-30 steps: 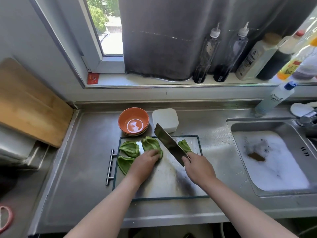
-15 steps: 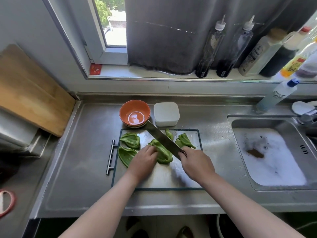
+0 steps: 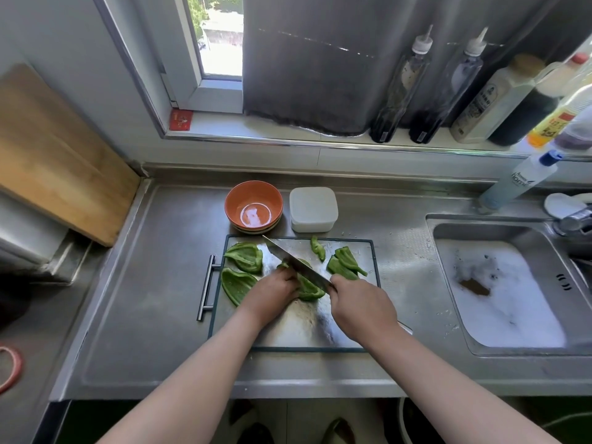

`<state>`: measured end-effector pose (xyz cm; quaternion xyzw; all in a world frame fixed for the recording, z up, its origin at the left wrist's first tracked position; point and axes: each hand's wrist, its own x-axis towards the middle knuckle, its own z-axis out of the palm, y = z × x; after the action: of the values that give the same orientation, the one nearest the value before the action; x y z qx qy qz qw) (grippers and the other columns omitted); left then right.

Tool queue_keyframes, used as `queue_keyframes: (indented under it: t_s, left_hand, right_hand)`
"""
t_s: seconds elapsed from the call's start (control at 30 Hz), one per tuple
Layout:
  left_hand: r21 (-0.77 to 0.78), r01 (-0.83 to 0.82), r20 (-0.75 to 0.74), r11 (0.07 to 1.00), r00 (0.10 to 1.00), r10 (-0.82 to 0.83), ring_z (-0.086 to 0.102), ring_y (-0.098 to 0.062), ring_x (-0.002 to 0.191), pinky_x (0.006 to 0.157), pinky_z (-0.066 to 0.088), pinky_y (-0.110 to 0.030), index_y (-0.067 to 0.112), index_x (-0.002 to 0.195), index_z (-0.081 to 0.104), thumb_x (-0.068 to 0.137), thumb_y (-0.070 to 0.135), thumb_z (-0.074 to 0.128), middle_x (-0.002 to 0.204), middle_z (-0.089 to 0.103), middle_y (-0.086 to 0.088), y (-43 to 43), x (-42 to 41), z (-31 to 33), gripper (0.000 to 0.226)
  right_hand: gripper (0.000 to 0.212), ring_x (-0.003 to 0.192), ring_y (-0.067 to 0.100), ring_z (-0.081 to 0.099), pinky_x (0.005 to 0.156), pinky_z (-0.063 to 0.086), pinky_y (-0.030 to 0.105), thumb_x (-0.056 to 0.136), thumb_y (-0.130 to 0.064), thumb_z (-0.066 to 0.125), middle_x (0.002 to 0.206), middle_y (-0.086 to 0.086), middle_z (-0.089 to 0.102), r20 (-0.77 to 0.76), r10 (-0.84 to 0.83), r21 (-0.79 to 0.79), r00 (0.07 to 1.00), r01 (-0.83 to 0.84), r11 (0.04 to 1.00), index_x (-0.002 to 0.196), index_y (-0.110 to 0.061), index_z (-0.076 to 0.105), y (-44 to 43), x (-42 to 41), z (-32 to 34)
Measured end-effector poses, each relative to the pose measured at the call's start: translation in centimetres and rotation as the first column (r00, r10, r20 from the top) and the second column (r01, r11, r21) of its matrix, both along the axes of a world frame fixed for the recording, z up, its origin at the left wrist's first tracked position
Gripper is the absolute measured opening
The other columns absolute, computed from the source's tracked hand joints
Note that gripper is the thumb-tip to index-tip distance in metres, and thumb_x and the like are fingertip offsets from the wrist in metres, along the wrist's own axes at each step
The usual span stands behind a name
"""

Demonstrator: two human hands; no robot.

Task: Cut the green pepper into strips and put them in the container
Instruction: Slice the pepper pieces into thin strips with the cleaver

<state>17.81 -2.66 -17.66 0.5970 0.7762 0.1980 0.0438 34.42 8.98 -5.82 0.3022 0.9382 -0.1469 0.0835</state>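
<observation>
A steel cutting board (image 3: 307, 325) with a dark rim lies on the counter. On it, my left hand (image 3: 272, 293) presses curled fingers onto a green pepper piece (image 3: 309, 290). My right hand (image 3: 362, 307) grips the handle of a cleaver (image 3: 294, 262), whose blade lies across that piece, right beside my left fingers. Two larger pepper pieces (image 3: 245, 256) (image 3: 237, 285) lie at the board's left. Cut strips (image 3: 344, 267) and a small strip (image 3: 317, 248) lie at the board's right. Behind the board stand an orange bowl (image 3: 253, 208) and a white lidded container (image 3: 313, 209).
A sink (image 3: 499, 293) full of foam is at the right, with a tap (image 3: 573, 217) beside it. Several bottles (image 3: 400, 88) line the window ledge. A wooden board (image 3: 54, 155) leans at the left. The cutting board's handle (image 3: 206, 283) sticks out leftward.
The cleaver came down from a raised position onto the pepper piece under my left hand. A new strip lies at the board's far right. My left hand drew the piece nearer.
</observation>
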Motion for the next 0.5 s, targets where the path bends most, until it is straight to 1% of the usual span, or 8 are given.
queue_keyframes:
  t_s: [0.13,0.27,0.37,0.5]
  left_hand:
    - [0.027,-0.003,-0.002,1.000,1.000,0.003,0.066,-0.018,0.080,0.064,0.048,-0.022,0.018,0.080,0.078,0.072,0.026,0.088,0.089,0.069,0.002,0.09,-0.01,0.08,0.015]
    - [0.047,0.000,0.012,0.999,1.000,0.000,0.066,-0.018,0.080,0.065,0.049,-0.022,0.017,0.079,0.079,0.071,0.025,0.088,0.087,0.069,0.001,0.00,-0.07,0.26,0.014]
    - [0.040,-0.007,0.035,0.999,0.999,0.006,0.066,-0.021,0.087,0.069,0.052,-0.024,0.015,0.085,0.080,0.078,0.025,0.082,0.090,0.070,0.000,0.01,-0.07,0.26,0.012]
    - [-0.005,-0.027,0.078,1.000,0.997,0.027,0.061,-0.024,0.105,0.084,0.052,-0.031,0.015,0.099,0.079,0.088,0.028,0.071,0.103,0.070,-0.002,0.09,-0.14,-0.33,0.020]
  right_hand:
    - [0.017,0.068,0.031,0.057,0.057,0.043,0.036,0.103,-0.031,0.034,0.077,0.002,0.061,0.024,0.026,0.021,0.999,-0.026,0.999,0.091,-0.026,0.045,0.13,0.18,0.18]
    - [0.013,0.064,0.029,0.057,0.055,0.044,0.035,0.102,-0.028,0.036,0.074,0.001,0.058,0.058,0.051,0.035,0.997,-0.053,0.998,0.091,-0.026,0.043,0.42,0.20,0.07]
    - [0.011,0.061,0.026,0.055,0.050,0.039,0.033,0.098,-0.019,0.041,0.071,0.000,0.053,0.114,0.054,0.041,0.992,-0.059,0.997,0.089,-0.027,0.040,0.62,-0.04,-0.03]
    - [0.012,0.056,0.021,0.046,0.047,0.029,0.031,0.095,-0.010,0.041,0.070,0.000,0.048,0.184,0.064,0.047,0.981,-0.074,0.996,0.094,-0.022,0.043,0.40,-0.76,0.34]
